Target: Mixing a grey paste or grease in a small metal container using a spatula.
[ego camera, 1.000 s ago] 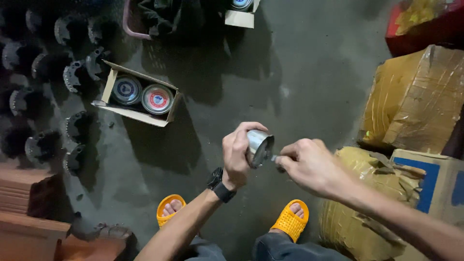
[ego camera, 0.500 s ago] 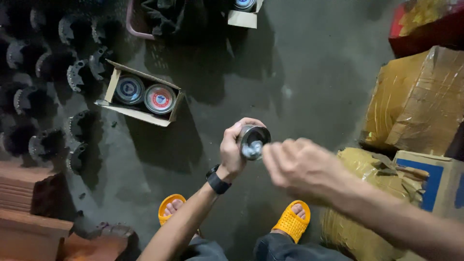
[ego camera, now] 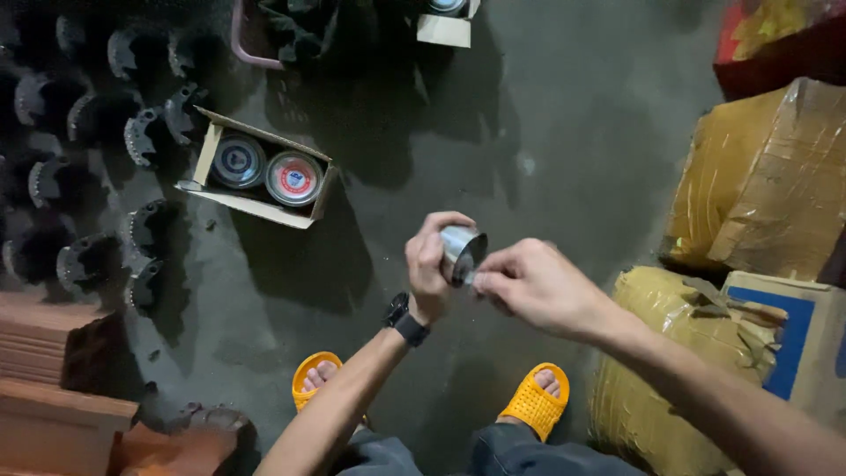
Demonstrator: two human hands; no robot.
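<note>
My left hand (ego camera: 429,264) grips a small shiny metal cylinder (ego camera: 460,249), tilted with its open end toward my right hand. My right hand (ego camera: 529,286) has its thumb and fingers pinched at the cylinder's rim, where a small light piece shows; what that piece is I cannot tell. A dark watch sits on my left wrist. Both hands hover above a dark concrete floor, over my feet in yellow sandals (ego camera: 533,407).
An open cardboard box (ego camera: 257,207) holding two round tins lies on the floor to the left. Several dark toothed round parts (ego camera: 141,137) are spread at far left. Red bricks (ego camera: 53,388) sit bottom left. Taped yellow-brown bundles (ego camera: 767,176) and a blue-and-tan box (ego camera: 793,344) stand right.
My right hand pulled back from the cylinder half a second ago and has now returned to pinch at its rim. The left hand has kept hold and turned the cylinder slightly.
</note>
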